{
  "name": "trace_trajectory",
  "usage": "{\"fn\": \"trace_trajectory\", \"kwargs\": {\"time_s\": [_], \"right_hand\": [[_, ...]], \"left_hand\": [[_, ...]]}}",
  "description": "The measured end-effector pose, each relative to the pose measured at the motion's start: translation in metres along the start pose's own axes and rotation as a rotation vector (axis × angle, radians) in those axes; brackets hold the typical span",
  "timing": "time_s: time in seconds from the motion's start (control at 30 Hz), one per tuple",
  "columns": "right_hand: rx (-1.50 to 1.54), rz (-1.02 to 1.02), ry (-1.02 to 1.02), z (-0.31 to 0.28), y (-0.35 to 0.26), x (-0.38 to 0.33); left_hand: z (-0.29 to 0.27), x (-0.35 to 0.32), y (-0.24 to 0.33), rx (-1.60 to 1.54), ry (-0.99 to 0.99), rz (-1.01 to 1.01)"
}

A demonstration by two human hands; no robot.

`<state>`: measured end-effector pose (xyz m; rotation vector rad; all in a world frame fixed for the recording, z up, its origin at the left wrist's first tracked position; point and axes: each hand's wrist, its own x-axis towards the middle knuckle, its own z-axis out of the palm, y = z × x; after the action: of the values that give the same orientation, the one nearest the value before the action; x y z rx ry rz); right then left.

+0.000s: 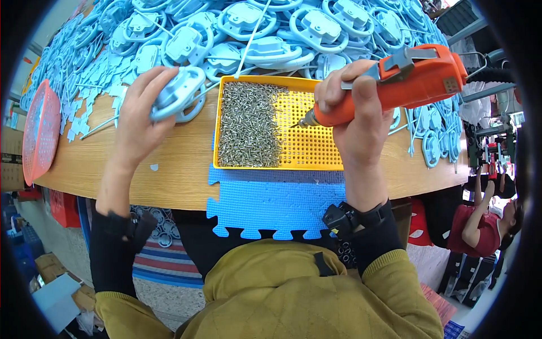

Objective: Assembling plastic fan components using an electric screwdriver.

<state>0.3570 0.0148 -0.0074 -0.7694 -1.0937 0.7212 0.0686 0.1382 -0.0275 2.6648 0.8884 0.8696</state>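
Note:
My left hand point(140, 116) is closed around a light-blue plastic steering-wheel-like part point(183, 93), lifted above the table left of the yellow tray. In my right hand point(364, 113) is an orange electric screwdriver point(420, 79), its bit pointing left over the tray. The yellow perforated tray point(316, 164) lies between my hands. Small silver screws point(248, 124) are heaped in its left part, while rows of holes show on the right. The tips of my left fingers are partly hidden behind the part.
Many more light-blue wheel parts point(271, 50) pile up across the far side of the wooden table point(186, 183). Small flat blue pieces point(84, 116) lie scattered at left, beside a pink basket point(42, 133). A blue foam mat point(271, 200) hangs over the near edge. Another person sits at far right.

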Motion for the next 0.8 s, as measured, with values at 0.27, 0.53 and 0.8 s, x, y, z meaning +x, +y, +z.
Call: {"fn": "trace_trajectory", "kwargs": {"time_s": [0.27,0.53,0.8], "right_hand": [[-0.001,-0.012,-0.053,-0.002,0.005,0.005],[-0.042,0.025,0.006,0.012,0.002,0.003],[0.086,-0.081,0.027,0.016,-0.014,0.009]], "left_hand": [[-0.017,-0.095,0.107,0.114,-0.023,0.156],[0.032,-0.108,0.157,0.146,-0.019,0.003],[0.033,-0.103,0.158,-0.086,-0.106,-0.171]]}}
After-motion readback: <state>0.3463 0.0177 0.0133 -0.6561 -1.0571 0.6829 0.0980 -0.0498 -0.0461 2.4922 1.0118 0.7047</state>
